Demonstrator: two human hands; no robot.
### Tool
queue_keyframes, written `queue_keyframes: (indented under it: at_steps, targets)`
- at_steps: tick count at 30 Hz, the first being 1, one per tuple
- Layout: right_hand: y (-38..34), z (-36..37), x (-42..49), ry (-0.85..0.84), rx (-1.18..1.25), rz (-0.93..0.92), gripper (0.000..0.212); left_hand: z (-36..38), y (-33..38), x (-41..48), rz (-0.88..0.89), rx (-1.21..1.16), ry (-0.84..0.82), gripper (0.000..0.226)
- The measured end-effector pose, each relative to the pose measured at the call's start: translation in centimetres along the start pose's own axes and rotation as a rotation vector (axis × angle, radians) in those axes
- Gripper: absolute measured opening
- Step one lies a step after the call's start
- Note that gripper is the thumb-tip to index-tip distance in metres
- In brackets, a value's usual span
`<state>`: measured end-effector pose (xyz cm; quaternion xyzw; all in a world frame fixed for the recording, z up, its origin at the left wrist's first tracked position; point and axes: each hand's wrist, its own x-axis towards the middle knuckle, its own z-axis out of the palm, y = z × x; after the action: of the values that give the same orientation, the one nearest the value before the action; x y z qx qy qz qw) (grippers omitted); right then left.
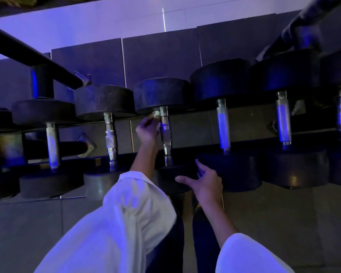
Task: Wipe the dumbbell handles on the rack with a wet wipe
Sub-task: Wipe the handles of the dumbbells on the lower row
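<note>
Several black dumbbells with metal handles lie side by side on a low rack. My left hand reaches between two of them and pinches a small pale wet wipe against the upper end of the middle dumbbell's handle, just under its far weight. My right hand hovers with fingers spread and relaxed over that dumbbell's near weight, holding nothing. Other handles stand to the left and to the right.
A dark bar slants across the upper left above the rack. Another dark frame part crosses the upper right corner. Grey floor tiles lie in front of the rack, and my white sleeves fill the lower middle.
</note>
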<state>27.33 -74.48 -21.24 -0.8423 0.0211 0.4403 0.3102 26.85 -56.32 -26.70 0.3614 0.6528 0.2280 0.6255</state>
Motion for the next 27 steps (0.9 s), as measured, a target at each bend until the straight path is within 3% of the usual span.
queue_keyframes:
  at_steps: [2, 7, 12, 17, 20, 23, 27]
  targets:
    - [0.1, 0.0, 0.1, 0.004, 0.009, -0.003, 0.094, 0.0, 0.4, 1.1, -0.206, -0.219, -0.08, 0.028]
    - [0.0, -0.1, 0.2, 0.001, 0.007, 0.0, 0.093, -0.1, 0.3, 2.2, -0.09, 0.004, -0.091, 0.034]
    - [0.0, 0.0, 0.3, 0.002, -0.012, 0.014, 0.092, 1.7, 0.1, 2.6, -0.297, -0.11, -0.152, 0.032]
    - [-0.5, -0.2, -0.2, -0.024, -0.041, 0.006, 0.091, 0.0, -0.5, 0.7, -0.014, 0.277, -0.01, 0.02]
    - [-1.4, -0.6, -1.1, -0.105, -0.128, -0.015, 0.083, -2.4, 0.2, -2.1, 0.077, 0.564, -0.075, 0.019]
    - [-2.2, -1.4, -2.7, -0.168, -0.203, -0.018, 0.061, -4.3, 1.8, -4.7, -0.069, 0.434, -0.191, 0.014]
    - [-3.0, -2.9, -5.5, -0.169, -0.066, -0.037, 0.043, -6.6, 4.1, -8.6, -0.255, 0.24, -0.236, 0.02]
